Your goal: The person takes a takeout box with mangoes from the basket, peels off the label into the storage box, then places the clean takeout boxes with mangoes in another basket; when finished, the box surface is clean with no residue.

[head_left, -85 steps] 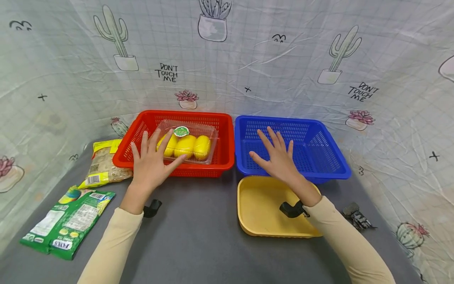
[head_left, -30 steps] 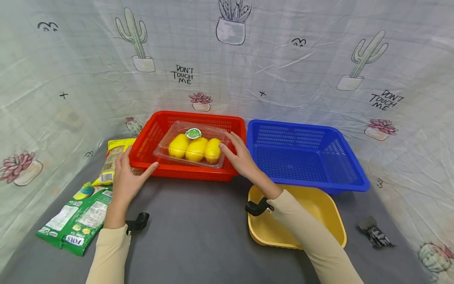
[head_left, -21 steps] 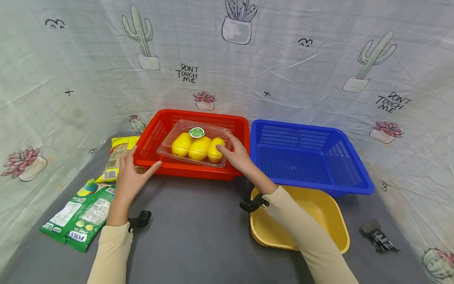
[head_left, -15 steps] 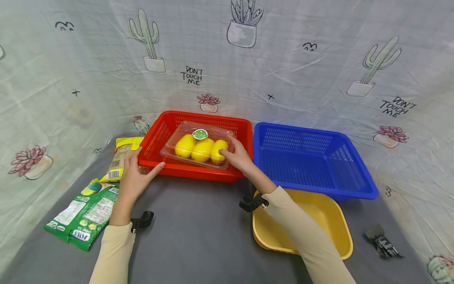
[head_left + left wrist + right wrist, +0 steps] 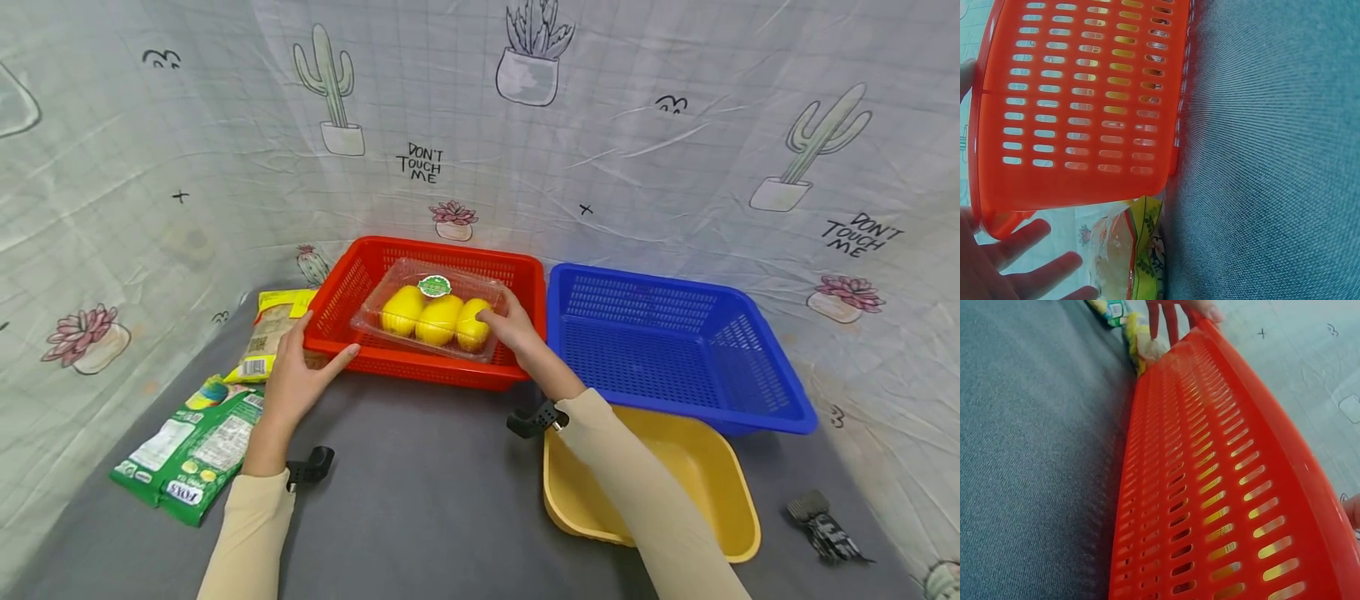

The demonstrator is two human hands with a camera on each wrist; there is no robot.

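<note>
A clear plastic fruit box with three yellow oval fruits and a green round label lies in the red basket. My right hand reaches over the basket's front right side and grips the box's right end, thumb in front and fingers behind. At the basket's front left corner is my left hand, its thumb on the front rim and a fingertip at the left rim. In the left wrist view, the left hand's other fingers are spread loosely beside the basket. Only the edge of my right hand shows in the right wrist view.
The blue basket stands right of the red one, with a yellow tray in front of it. A yellow-and-clear bag and a green snack packet lie at left. A small black-and-grey object is at far right.
Both hands came down from above the baskets, the left to the red basket's corner, the right leftward onto the fruit box. The head view has turned left.
</note>
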